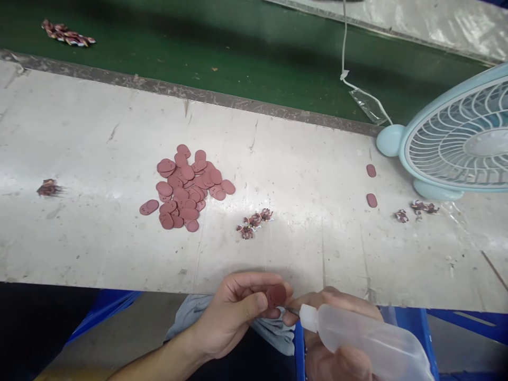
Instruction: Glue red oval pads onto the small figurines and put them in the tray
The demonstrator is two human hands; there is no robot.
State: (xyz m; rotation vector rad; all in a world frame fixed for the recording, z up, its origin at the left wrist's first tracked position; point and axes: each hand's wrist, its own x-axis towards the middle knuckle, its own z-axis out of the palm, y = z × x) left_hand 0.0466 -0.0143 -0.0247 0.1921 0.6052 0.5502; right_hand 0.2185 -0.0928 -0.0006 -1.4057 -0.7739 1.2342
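My left hand (pixel 234 312) pinches a dark red oval disc (pixel 276 295) with small holes between thumb and fingers, just off the table's front edge. My right hand (pixel 337 328) is wrapped round a translucent squeeze bottle (pixel 369 338) lying on its side, its thin tip at the lower edge of the disc. Beyond my hands, a loose pile of similar oval discs (pixel 186 185) is spread on the table. A small cluster of brown figures (pixel 254 223) lies nearer to me, right of the pile.
A light blue fan (pixel 460 137) stands at the right, its white cord (pixel 344 42) running upward. Two single discs (pixel 371 185) and several small figures (pixel 420 209) lie near it. More pieces sit at the left (pixel 48 187) and on the green belt (pixel 159 58).
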